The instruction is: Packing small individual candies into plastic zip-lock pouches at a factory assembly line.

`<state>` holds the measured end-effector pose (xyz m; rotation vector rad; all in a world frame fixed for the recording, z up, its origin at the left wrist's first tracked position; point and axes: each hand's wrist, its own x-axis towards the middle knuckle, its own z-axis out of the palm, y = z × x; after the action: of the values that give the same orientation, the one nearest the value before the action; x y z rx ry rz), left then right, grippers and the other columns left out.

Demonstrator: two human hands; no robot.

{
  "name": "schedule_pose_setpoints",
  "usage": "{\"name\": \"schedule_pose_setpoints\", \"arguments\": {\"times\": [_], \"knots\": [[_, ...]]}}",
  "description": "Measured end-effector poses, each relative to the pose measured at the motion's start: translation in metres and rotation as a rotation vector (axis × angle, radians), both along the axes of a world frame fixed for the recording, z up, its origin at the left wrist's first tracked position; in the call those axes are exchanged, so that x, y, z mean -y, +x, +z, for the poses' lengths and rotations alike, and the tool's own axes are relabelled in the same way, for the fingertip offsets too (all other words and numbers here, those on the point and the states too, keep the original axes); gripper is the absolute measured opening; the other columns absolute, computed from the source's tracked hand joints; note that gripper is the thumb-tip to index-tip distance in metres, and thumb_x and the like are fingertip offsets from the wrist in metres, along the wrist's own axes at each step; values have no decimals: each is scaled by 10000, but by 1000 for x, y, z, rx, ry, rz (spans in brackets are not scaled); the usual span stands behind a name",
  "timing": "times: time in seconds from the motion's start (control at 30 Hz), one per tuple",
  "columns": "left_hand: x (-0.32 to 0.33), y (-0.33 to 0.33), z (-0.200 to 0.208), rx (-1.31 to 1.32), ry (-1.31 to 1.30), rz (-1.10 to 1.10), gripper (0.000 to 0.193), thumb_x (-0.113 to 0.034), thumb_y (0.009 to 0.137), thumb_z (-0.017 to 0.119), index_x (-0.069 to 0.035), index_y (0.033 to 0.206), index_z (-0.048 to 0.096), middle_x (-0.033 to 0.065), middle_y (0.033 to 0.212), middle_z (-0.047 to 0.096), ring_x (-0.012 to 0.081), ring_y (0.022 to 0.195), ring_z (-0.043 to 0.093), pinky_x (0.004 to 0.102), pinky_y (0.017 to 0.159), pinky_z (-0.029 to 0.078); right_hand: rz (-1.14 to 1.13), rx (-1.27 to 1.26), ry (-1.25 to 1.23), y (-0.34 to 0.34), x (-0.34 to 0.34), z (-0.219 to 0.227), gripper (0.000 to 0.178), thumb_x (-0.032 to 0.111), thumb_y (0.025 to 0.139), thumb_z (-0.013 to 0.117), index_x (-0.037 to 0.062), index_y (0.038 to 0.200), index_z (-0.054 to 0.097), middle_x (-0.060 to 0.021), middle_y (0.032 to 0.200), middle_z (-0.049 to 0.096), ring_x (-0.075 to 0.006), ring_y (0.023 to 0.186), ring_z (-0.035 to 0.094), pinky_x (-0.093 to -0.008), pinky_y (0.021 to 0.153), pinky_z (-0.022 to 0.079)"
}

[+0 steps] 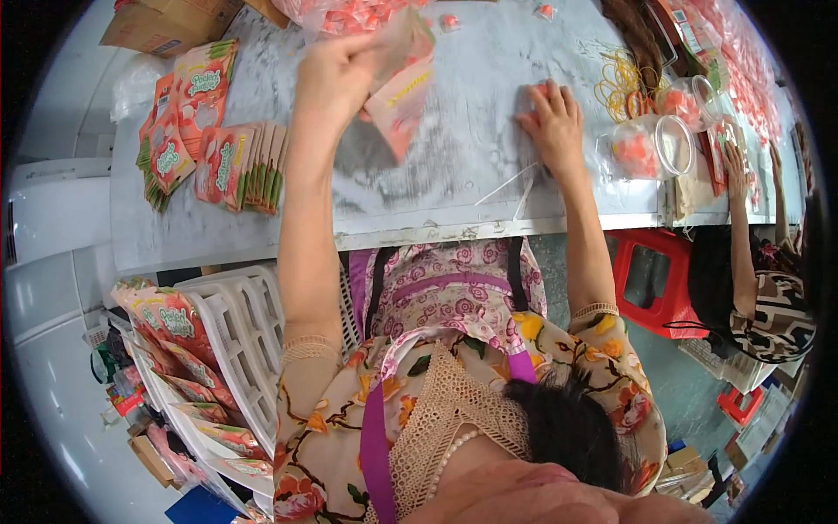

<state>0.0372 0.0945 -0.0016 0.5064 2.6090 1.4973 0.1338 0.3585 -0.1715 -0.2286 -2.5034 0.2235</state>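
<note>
My left hand (330, 83) is closed on the upper edge of a pinkish-red and grey pouch (406, 98), holding it raised and tilted above the table. The pouch is partly blurred; I cannot tell whether its mouth is open. Farther right, my right hand (556, 129) reaches palm down to the tabletop with its fingers apart. Something small and pinkish shows at its fingertips, mostly hidden by them. Two small red-and-clear packets, one a wrapped piece (449, 23) and the other a loose piece (545, 11), lie beyond my hands.
Stacked printed pouches (240, 166) lie at the table's left. A clear bag of red packets (349, 19) sits at the back. Tipped clear jars (637, 148) and yellow rubber bands (621, 83) are at right, near another person's hand (736, 170). White baskets (231, 332) stand below left, a red stool (650, 275) below right.
</note>
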Motion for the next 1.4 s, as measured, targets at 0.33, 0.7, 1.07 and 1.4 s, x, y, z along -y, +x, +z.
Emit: {"name": "schedule_pose_setpoints", "arguments": {"times": [0.33, 0.7, 1.07, 1.4], "knots": [[-18, 23, 0, 52, 100, -14, 326, -63, 886, 489, -5, 1166, 646, 80, 658, 655, 144, 518, 647, 278, 451, 529, 410, -187, -869, -9, 14, 81, 164, 65, 922, 601, 30, 1079, 633, -33, 996, 666, -75, 841, 587, -219, 766, 465], [-11, 27, -2, 134, 253, 18, 383, -50, 855, 449, 38, 1199, 590, 107, 704, 628, 162, 489, 626, 284, 424, 506, 749, -345, -789, -17, 74, 157, 381, -10, 807, 698, 6, 1168, 574, -53, 1143, 620, -165, 950, 611, -277, 816, 518], [18, 25, -40, 51, 574, 16, 561, -163, 895, 648, 7, 1364, 393, 69, 850, 556, 131, 602, 560, 242, 529, 481, 498, -275, -794, -4, 95, 103, 211, 7, 787, 725, 9, 994, 683, -49, 915, 666, -108, 727, 594, -240, 644, 484], [-6, 32, -94, 40, 731, 28, 97, -52, 867, 665, 5, 941, 692, -12, 840, 617, 71, 745, 528, 221, 687, 441, 445, -255, -1057, -7, 111, 95, 71, -12, 822, 678, -12, 887, 707, -10, 803, 664, -70, 755, 563, -200, 667, 447]]}}
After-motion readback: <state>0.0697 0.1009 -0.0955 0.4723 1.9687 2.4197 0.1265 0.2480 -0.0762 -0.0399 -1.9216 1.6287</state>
